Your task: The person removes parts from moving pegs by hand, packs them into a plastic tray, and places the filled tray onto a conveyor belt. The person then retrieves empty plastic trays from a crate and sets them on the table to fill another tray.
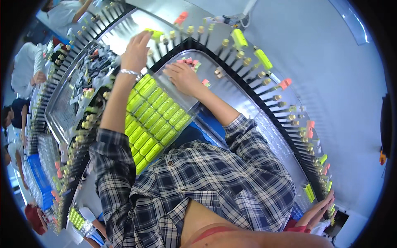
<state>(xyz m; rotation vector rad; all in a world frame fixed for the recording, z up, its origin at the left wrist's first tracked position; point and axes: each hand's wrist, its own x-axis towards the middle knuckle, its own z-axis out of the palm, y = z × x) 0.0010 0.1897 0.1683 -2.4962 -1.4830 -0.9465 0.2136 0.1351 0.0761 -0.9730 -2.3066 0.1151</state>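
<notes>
My left hand [136, 49], a silver bracelet on its wrist, stretches up to the curved belt of black pegs [248, 62]. Its fingertips are on a yellow-green lighter body [155, 34] at one peg. My right hand [184, 76] lies palm down in a shiny metal tray [231, 89]. Its fingers are curled over a small heap of pink and green caps [189, 62], and what they hold is hidden. Between my forearms sits a clear tray [155, 118] packed with rows of yellow-green lighter bodies.
The peg belt runs around the tray; some brass-tipped pegs carry yellow-green or pink pieces [263, 58]. Another person's hand [319, 211] works at the lower right. Other workers [25, 70] sit along the left beside a second belt, a perforated metal tray [62, 111] and blue crates [39, 182].
</notes>
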